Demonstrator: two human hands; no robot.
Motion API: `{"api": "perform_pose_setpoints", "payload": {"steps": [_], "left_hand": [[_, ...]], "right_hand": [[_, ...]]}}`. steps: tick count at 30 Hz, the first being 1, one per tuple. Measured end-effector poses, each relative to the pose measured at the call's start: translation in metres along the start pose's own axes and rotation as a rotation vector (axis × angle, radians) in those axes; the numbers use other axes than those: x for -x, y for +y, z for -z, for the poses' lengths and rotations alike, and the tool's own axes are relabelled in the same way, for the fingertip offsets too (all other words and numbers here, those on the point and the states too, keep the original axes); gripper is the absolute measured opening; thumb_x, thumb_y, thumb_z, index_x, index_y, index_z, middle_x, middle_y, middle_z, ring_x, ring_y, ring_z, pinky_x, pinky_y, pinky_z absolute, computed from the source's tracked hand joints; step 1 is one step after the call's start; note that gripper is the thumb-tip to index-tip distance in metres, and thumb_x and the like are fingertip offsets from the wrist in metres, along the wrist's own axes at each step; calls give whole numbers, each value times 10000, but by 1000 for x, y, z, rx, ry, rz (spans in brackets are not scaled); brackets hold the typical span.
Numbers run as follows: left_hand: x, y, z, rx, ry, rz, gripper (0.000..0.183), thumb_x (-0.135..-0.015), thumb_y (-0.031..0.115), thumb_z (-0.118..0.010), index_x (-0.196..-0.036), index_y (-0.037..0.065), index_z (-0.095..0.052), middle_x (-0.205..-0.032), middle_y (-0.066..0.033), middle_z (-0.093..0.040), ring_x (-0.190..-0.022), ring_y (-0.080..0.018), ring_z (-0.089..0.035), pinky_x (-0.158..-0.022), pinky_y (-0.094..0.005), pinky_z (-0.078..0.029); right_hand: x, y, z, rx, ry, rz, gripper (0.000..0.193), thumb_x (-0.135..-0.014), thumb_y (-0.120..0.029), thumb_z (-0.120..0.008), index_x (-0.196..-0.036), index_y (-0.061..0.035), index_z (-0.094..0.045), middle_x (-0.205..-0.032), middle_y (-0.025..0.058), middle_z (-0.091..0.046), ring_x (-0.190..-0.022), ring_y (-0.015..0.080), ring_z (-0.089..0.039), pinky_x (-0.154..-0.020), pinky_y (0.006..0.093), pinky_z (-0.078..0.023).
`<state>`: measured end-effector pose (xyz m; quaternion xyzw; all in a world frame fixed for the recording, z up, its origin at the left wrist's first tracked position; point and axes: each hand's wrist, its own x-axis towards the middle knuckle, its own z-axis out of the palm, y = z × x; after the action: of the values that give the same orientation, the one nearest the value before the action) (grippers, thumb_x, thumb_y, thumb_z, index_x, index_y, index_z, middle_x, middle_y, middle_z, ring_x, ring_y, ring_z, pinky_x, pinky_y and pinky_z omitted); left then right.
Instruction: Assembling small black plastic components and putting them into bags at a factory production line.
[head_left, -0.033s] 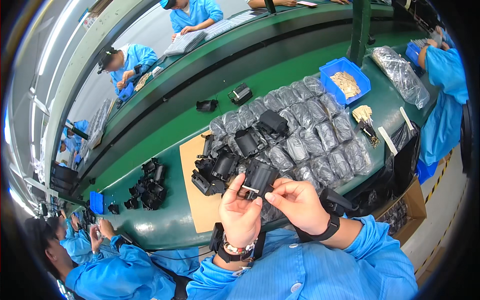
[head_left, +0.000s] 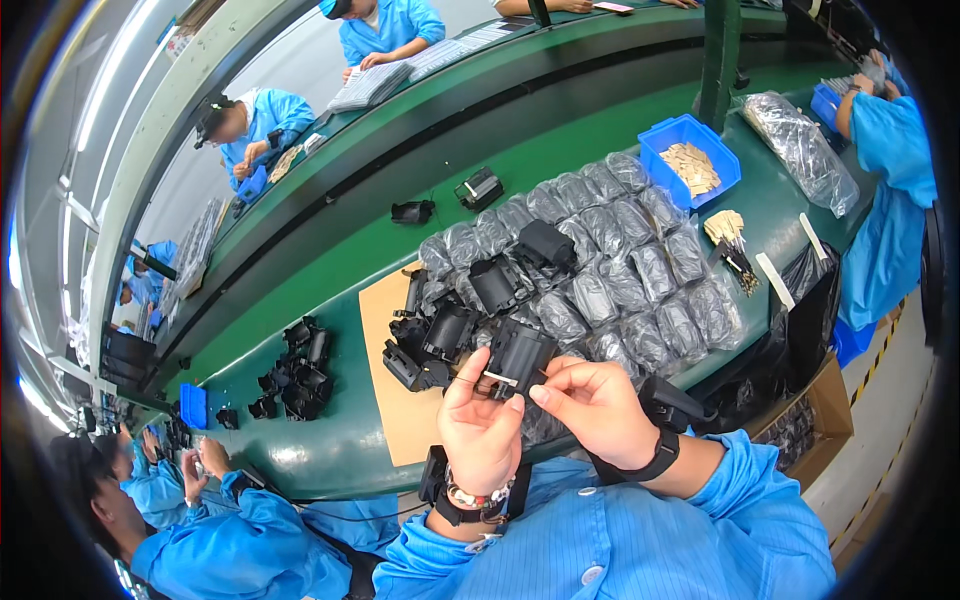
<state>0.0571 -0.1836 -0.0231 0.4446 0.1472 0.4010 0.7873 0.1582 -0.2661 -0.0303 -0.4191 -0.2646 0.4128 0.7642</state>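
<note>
Above the near edge of the bench, my left hand (head_left: 480, 430) holds a black plastic housing (head_left: 522, 355) from below, its fingers closed on the part's left side. A short pale strip (head_left: 500, 378) shows along the housing's lower edge, beside my left fingertips. My right hand (head_left: 600, 410) is closed in a pinch at the lower right corner of the same part; whether anything small sits between those fingertips is hidden. Just beyond my hands, several loose black housings (head_left: 450, 330) lie partly on a tan cardboard sheet (head_left: 385, 300) and partly on the wrapped packs.
Rows of parts in clear plastic bags (head_left: 600, 290) cover the green bench (head_left: 350, 440). A blue bin (head_left: 735, 165) holds tan pieces, with a bundle of thin sticks (head_left: 725, 228) nearby. More black parts (head_left: 300, 370) lie left. Co-workers in blue sit around; an open carton (head_left: 835, 420) stands right.
</note>
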Motion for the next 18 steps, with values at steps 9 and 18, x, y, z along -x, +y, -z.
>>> {"api": "perform_pose_setpoints", "payload": {"steps": [9,18], "left_hand": [[-1,1,-2,-2,-15,-18,566,-756,-187,-510,-1286,-40,-378,-1168,-167,-526,-1075,-225,-541,-935,-347,-434],[0,1,-1,-96,2,-57,578,-753,-170,-483,-1299,-21,-364,-1169,-193,-535,-1066,-262,-554,-942,-398,-432]], "right_hand": [[-2,-1,-2,-21,-1,4,69,-838,16,-597,-813,71,-630,-843,28,-566,-716,46,-506,-576,182,-401],[-4,-3,3,46,-17,-11,117,-836,-37,-621,-771,61,-625,-795,12,-549,-665,28,-469,-529,184,-358]]}}
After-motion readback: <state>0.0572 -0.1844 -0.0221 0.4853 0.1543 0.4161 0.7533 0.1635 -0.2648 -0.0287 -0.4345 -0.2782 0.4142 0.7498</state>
